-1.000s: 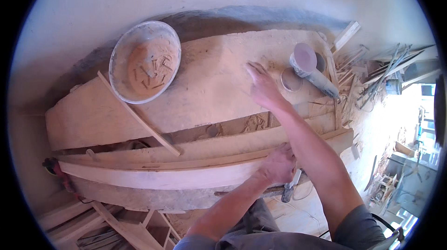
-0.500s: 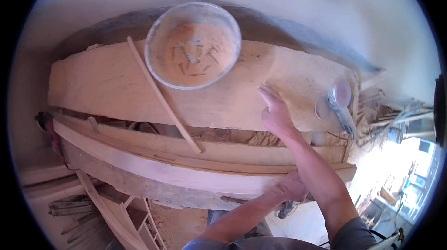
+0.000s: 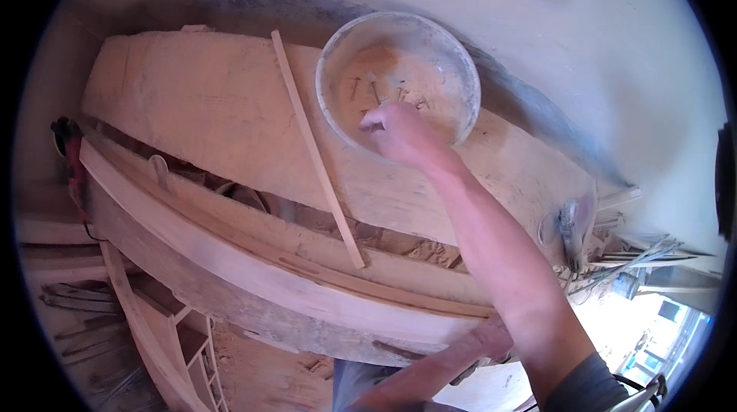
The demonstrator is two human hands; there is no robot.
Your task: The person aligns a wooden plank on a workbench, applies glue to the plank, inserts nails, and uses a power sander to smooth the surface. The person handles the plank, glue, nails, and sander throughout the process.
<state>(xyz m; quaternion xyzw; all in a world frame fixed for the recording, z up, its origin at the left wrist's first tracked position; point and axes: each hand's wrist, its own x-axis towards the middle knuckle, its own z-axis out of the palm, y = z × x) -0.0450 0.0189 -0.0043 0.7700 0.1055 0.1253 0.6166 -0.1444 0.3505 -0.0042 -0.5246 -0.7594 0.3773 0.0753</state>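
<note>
My right hand reaches over the near rim of a round, dusty white bowl, its fingers bent down toward several nails lying in the bowl. I see nothing gripped in it. The bowl stands on a wide pale wooden board. My left hand rests low on the edge of a long curved plank. My right forearm mostly covers that hand, so its grip is unclear.
A thin wooden strip lies diagonally across the board, left of the bowl. A grey tool sits at the board's right end among scrap sticks. A red tool is at the far left. Sawdust and offcuts lie below the planks.
My right hand has moved from the bare board up into the bowl. The view has swung left, so the bowl now lies nearer the centre. My left hand stays on the curved plank.
</note>
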